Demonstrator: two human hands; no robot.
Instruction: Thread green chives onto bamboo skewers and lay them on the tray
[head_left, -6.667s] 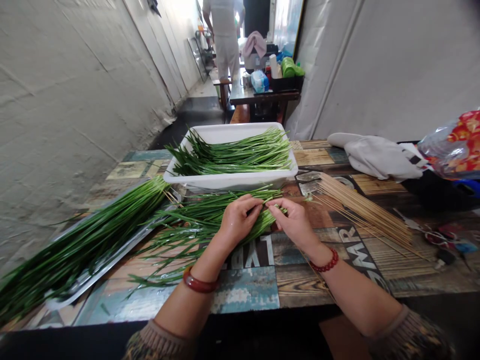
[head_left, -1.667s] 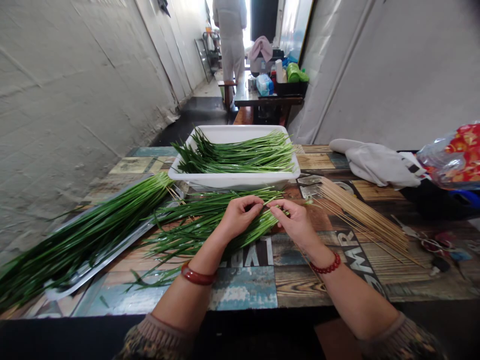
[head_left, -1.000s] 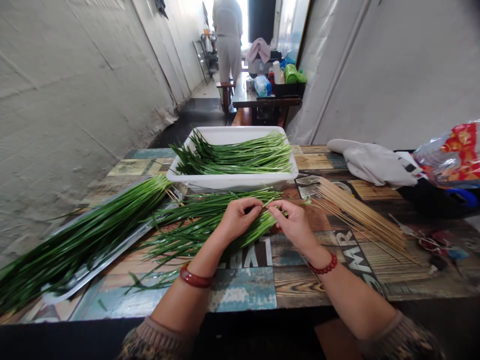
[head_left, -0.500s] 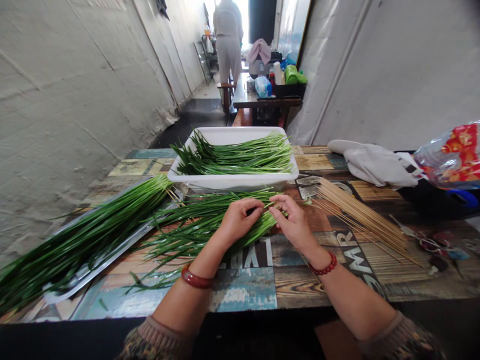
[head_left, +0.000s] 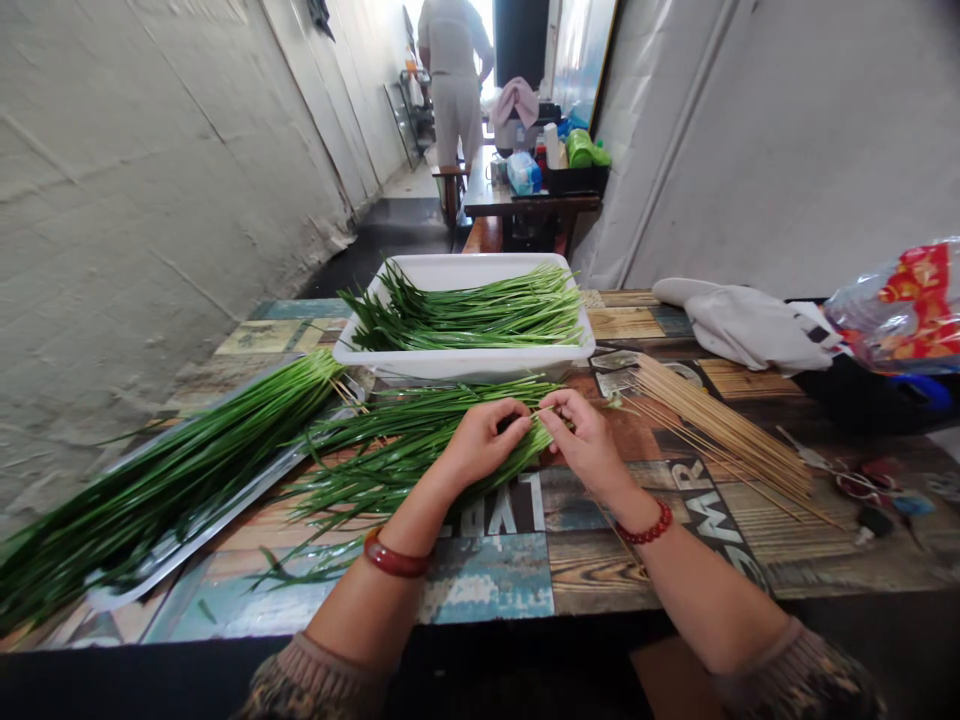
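Observation:
Over a loose pile of garlic chives (head_left: pixel 397 440) on the table, my two hands meet at the pale stem ends. My left hand (head_left: pixel 491 435) pinches a thin chive stem between thumb and forefinger. Close beside it, my right hand (head_left: pixel 581 435) has its fingertips closed on the pale end of the same stem. Beneath my right wrist runs a thin stick (head_left: pixel 626 545); whether the hand touches it is hidden. Behind the pile, a white plastic tub (head_left: pixel 465 357) holds more chives (head_left: pixel 480 310). Left of my hands, skewered chives (head_left: pixel 202 470) lie across a metal tray (head_left: pixel 142 590).
Bamboo skewers (head_left: pixel 720 430) lie in a bundle at the right, with scissors (head_left: pixel 832 468) beyond them. A pale cap (head_left: pixel 742 320) and a red-printed plastic bag (head_left: pixel 907 310) are at the far right. Another person (head_left: pixel 454 80) stands at the back, near a second table (head_left: pixel 525 205).
My fingertips have drawn slightly closer together on the stem, the left hand shifting a little right. The person at the back has moved an arm outward. The piles look unchanged.

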